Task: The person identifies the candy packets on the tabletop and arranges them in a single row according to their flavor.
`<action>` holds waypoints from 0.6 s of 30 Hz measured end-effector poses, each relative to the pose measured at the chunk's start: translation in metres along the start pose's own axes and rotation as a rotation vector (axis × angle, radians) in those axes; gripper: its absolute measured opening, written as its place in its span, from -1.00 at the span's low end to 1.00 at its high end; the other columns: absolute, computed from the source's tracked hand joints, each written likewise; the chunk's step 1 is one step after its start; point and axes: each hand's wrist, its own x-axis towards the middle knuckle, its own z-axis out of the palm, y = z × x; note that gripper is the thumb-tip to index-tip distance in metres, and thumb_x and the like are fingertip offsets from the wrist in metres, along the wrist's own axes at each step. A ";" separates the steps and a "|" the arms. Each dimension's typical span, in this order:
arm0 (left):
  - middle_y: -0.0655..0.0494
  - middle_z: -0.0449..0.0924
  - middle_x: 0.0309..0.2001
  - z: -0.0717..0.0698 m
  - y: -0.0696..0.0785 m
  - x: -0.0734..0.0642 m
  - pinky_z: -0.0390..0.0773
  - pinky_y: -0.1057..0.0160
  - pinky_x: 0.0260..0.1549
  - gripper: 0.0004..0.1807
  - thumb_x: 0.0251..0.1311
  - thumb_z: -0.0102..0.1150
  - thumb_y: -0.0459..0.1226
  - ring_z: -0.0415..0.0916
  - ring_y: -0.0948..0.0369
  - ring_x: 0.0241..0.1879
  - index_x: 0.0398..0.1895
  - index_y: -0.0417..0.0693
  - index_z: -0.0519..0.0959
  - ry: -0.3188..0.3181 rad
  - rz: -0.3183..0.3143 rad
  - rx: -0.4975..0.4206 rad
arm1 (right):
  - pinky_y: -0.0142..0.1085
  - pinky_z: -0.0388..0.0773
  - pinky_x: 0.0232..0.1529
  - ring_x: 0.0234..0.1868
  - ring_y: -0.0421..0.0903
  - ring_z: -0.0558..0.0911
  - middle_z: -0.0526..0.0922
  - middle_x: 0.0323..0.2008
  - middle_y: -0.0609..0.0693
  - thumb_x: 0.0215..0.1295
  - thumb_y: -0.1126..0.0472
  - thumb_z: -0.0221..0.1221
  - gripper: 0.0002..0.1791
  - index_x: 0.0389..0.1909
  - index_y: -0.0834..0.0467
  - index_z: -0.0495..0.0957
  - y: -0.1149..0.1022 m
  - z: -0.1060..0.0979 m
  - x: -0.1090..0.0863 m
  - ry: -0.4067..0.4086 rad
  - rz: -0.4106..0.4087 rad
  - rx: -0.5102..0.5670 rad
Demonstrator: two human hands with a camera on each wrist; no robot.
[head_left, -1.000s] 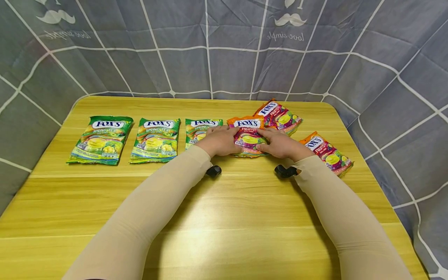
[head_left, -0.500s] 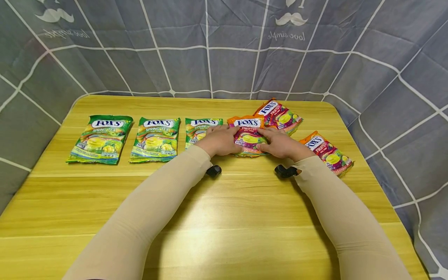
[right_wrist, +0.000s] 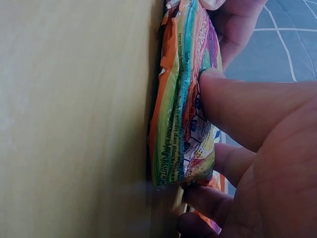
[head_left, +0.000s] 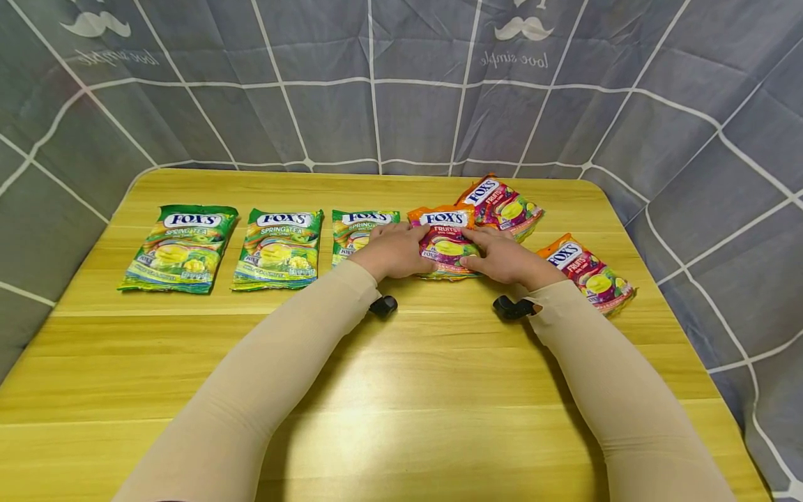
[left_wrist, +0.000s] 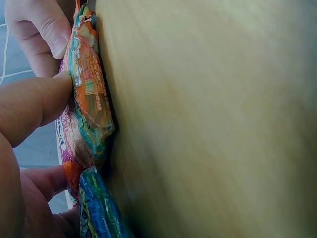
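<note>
A purple and orange Fox's Fruits candy bag (head_left: 447, 244) lies flat on the wooden table, between both hands. My left hand (head_left: 398, 251) holds its left side, thumb on the near part of the wrapper; the back of this hand covers part of the third green bag. On the other side my right hand (head_left: 505, 256) holds the bag's right edge. In the left wrist view the left thumb (left_wrist: 37, 101) presses the candy bag (left_wrist: 89, 94) near its bottom seam. The right wrist view has the right thumb (right_wrist: 237, 101) on the wrapper (right_wrist: 190, 114), other fingers bent beside it.
Three green Spring Tea bags make a row to the left: the outer one (head_left: 180, 249), the middle one (head_left: 278, 249) and the partly covered one (head_left: 351, 233). Two more Fruits bags lie tilted at right, one behind (head_left: 502, 207) and one near the right edge (head_left: 590, 272). Grey curtain (head_left: 414, 125) surrounds the table.
The view has tilted very slightly. Both hands stay on the Fruits bag, and no bag has visibly moved on the table.
</note>
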 end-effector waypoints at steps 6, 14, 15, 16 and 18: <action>-0.10 -0.02 0.71 -0.001 0.002 0.001 -0.13 -0.21 0.60 0.00 0.35 0.18 0.25 -0.13 -0.03 0.71 0.74 0.19 0.04 0.001 -0.003 0.000 | 0.35 -0.12 0.62 0.65 0.44 -0.08 -0.07 0.68 0.33 0.60 -0.11 0.10 -0.15 0.72 0.07 -0.01 0.001 -0.001 0.000 -0.001 0.008 0.003; -0.11 -0.03 0.71 -0.002 0.003 0.000 -0.13 -0.23 0.59 -0.01 0.36 0.18 0.25 -0.14 -0.05 0.71 0.73 0.18 0.05 -0.005 -0.007 0.002 | 0.35 -0.12 0.62 0.65 0.44 -0.06 -0.05 0.68 0.32 0.60 -0.11 0.10 -0.16 0.72 0.06 0.00 0.000 -0.003 -0.001 -0.006 0.009 0.005; -0.12 -0.03 0.71 -0.002 0.003 0.000 -0.13 -0.23 0.59 -0.01 0.36 0.18 0.25 -0.14 -0.06 0.71 0.73 0.18 0.05 -0.005 -0.009 0.001 | 0.34 -0.12 0.63 0.65 0.44 -0.05 -0.05 0.68 0.32 0.60 -0.11 0.10 -0.16 0.72 0.07 0.00 0.000 -0.003 -0.001 -0.006 0.006 0.007; -0.12 -0.03 0.71 -0.002 0.004 0.000 -0.11 -0.23 0.58 -0.02 0.35 0.19 0.25 -0.12 -0.09 0.70 0.73 0.18 0.06 -0.003 -0.012 -0.001 | 0.35 -0.13 0.63 0.65 0.45 -0.05 -0.04 0.68 0.32 0.60 -0.12 0.10 -0.16 0.72 0.07 0.00 -0.001 -0.003 -0.001 -0.007 0.005 0.008; -0.14 0.00 0.69 -0.002 0.004 -0.001 -0.07 -0.22 0.55 -0.02 0.34 0.21 0.24 -0.06 -0.12 0.67 0.73 0.20 0.08 0.002 -0.020 -0.003 | 0.34 -0.17 0.63 0.65 0.45 -0.05 -0.03 0.68 0.33 0.60 -0.11 0.10 -0.16 0.72 0.09 0.01 0.000 -0.002 -0.001 -0.005 -0.002 0.015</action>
